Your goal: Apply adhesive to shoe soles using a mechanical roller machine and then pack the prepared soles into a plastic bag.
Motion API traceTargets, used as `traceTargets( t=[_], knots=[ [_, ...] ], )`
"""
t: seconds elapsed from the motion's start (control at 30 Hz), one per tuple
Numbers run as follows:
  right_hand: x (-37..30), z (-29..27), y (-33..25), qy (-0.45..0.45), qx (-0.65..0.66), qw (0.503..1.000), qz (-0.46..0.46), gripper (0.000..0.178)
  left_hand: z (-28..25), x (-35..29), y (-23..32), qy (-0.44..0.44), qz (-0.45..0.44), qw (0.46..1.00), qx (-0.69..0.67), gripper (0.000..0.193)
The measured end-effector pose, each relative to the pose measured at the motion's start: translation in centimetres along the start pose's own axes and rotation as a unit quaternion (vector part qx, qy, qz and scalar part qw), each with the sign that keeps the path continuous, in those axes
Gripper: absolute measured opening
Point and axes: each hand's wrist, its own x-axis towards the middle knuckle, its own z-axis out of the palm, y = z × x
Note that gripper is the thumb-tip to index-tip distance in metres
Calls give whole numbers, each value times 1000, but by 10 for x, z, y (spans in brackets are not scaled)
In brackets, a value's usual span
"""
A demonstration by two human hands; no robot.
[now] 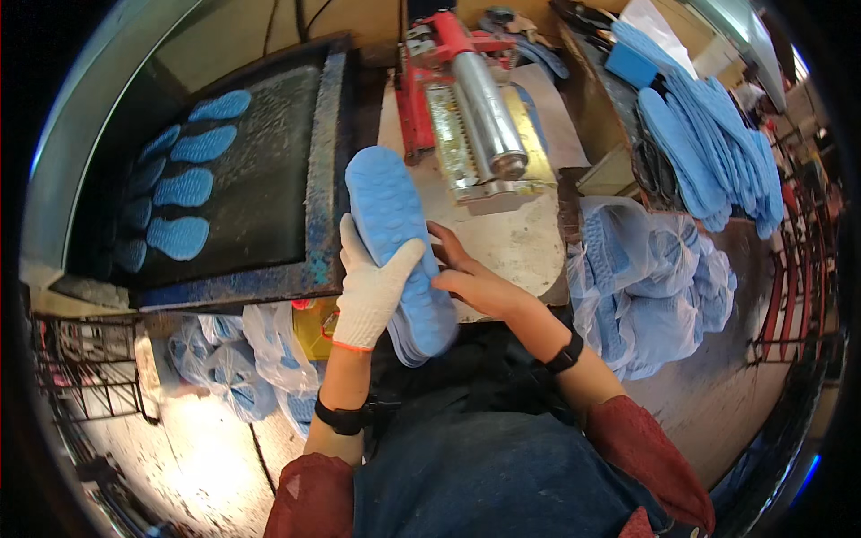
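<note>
Because a stack of blue soles (386,202) is loose-layered, the gloved left hand (372,287) grips it with thumb across the upper face and fingers at the left side, presumably keeping the layers together. It slants upright before the torso, at the near edge of the pale worktable (529,255). The bare right hand (475,282) comes in from the right, fingers slightly bent at the stack's edge; whether it presses there I cannot tell. The left forearm rises almost straight, the right leans inward. Leftward, at least 4 soles (183,186) lie spaced on a dark bed (265,179), probably to avoid overlapping.
</note>
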Motion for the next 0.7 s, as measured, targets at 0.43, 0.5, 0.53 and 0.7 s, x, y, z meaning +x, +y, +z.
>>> traceTargets(
  t=[0.43, 0.5, 0.53, 0.7],
  knots=[
    [-32, -52, 38, 248, -298, 922, 4, 57, 57, 35, -38, 21, 283, 645, 709, 73],
    [-90, -87, 47, 232, -210, 946, -88, 48, 67, 34, -52, -17, 249, 625, 739, 69],
    [-127, -115, 53, 267, -273, 917, -113, 39, 69, 33, -57, -30, 247, 621, 743, 69],
    [-319, -245, 136, 658, -97, 746, 17, 22, 75, 37, -66, 7, 318, 570, 758, 65]
  ],
)
